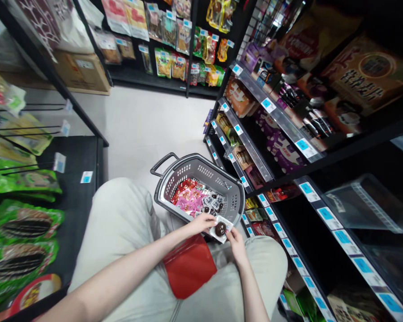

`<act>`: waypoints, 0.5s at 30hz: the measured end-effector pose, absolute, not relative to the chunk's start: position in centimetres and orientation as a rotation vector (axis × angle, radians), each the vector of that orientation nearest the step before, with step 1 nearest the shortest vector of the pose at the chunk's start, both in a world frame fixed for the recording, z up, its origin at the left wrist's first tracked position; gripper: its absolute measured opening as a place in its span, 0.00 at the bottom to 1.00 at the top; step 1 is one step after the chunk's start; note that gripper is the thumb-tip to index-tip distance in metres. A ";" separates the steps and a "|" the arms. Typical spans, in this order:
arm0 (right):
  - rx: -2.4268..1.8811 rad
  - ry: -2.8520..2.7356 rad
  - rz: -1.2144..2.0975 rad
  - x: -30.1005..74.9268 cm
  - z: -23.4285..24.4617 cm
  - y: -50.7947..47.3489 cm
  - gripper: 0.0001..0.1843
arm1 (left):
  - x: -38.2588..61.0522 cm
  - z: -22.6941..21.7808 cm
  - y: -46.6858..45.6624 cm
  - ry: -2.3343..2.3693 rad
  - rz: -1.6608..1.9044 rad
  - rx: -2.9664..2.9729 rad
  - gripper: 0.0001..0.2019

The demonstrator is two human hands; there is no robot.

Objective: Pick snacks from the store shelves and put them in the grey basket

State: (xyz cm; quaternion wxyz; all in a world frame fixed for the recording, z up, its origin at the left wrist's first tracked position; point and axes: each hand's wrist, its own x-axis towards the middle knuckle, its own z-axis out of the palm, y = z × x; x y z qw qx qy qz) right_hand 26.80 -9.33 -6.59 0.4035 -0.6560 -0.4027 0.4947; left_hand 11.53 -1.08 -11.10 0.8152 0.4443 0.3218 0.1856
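Note:
I hold a small clear packet with a dark round sweet (220, 228) between both hands, just over the near rim of a grey shopping basket (201, 168). My left hand (204, 222) pinches its left edge, fingers closed. My right hand (235, 241) grips its lower right corner. The basket stands on the pale floor in front of my knees and holds several pink, red and clear snack packets (196, 199). A red object (189, 264) lies on my lap below the hands.
Black shelves with blue price tags (304, 146) run along the right, stocked with boxes and packets; a clear plastic bin (366, 201) sits on a lower shelf. Green snack bags (16, 223) hang on hooks at left. A cardboard box (82, 71) stands at the aisle's far end.

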 end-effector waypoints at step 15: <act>-1.592 -0.934 1.350 27.5 -7.5 -9.2 0.22 | 11.1 -9.8 -0.9 0.675 0.425 0.850 0.18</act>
